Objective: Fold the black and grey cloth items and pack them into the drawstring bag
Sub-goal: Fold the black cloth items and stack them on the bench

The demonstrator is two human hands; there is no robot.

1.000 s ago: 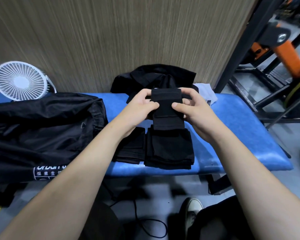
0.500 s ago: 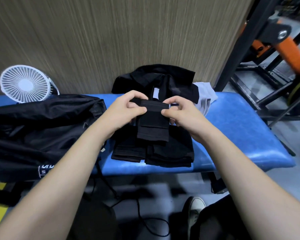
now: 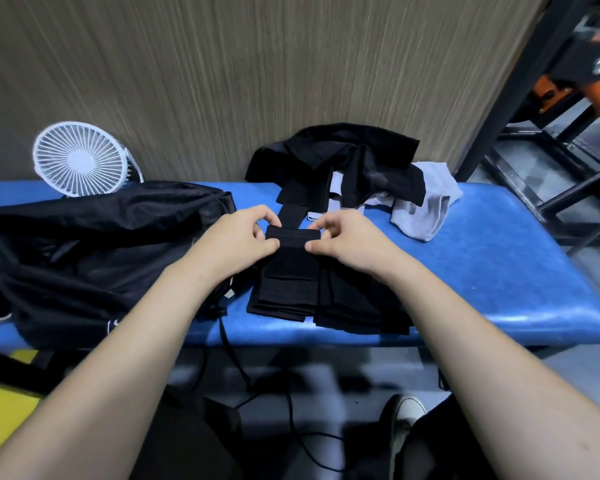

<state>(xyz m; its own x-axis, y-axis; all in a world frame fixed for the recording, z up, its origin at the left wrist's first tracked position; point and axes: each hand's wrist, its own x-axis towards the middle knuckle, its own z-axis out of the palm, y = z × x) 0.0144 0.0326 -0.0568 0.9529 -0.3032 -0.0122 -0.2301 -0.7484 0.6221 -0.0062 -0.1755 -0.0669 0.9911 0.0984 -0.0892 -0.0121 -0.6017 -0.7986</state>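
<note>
A folded black cloth [image 3: 291, 252] is pinched at its far edge by both hands, my left hand [image 3: 238, 239] on its left corner and my right hand [image 3: 347, 239] on its right. It lies over the left of two stacks of folded black cloths [image 3: 354, 303] near the front edge of the blue bench [image 3: 499, 271]. A loose heap of black cloths [image 3: 340, 161] lies at the back against the wall, with a grey cloth [image 3: 426, 209] beside it on the right. The black drawstring bag [image 3: 94, 251] lies crumpled on the left.
A white fan [image 3: 80, 159] stands at the back left by the wood-grain wall. A black metal frame [image 3: 548, 161] and orange equipment [image 3: 596, 84] stand to the right. Below the bench are cables [image 3: 291, 410], a shoe [image 3: 404, 424] and something yellow [image 3: 4, 410].
Both hands have lowered the folded black cloth from in front of the heap down and leftward onto the left stack, still pinching its far edge.
</note>
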